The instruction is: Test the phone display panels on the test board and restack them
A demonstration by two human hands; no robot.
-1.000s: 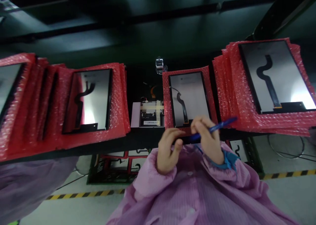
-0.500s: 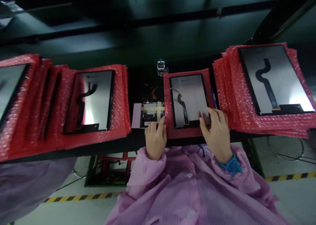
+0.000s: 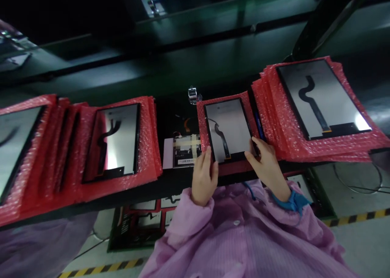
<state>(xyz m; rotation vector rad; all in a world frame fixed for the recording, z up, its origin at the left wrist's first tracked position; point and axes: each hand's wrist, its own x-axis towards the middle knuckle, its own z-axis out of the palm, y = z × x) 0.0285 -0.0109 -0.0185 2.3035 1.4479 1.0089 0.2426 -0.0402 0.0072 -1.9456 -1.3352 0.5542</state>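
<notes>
In the middle of the bench a display panel (image 3: 233, 127) lies face down on a red bubble-wrap sheet (image 3: 203, 125), a dark flex cable (image 3: 221, 137) curving over its silvery back. Fingers stretched and thumb apart, my left hand (image 3: 204, 178) rests at the panel's lower left corner. At the lower right corner is my right hand (image 3: 268, 166), its thumb over the panel's bottom edge and its forefinger by the right edge, with a gap between them. Left of the panel sits a small circuit assembly (image 3: 186, 150) with tape strips, partly beside my left hand.
Stacks of red bubble wrap topped with panels stand on the right (image 3: 324, 103) and left (image 3: 114, 142), with another panel (image 3: 18, 144) at far left. A metal tally counter (image 3: 192, 94) sits behind. A blue pen (image 3: 258, 125) lies by the right stack. Below are green crates (image 3: 114, 233).
My left hand has moved right, from the circuit assembly to the panel's lower left corner. My right hand stays at the panel's right corner. The whole view has shifted and tilted slightly.
</notes>
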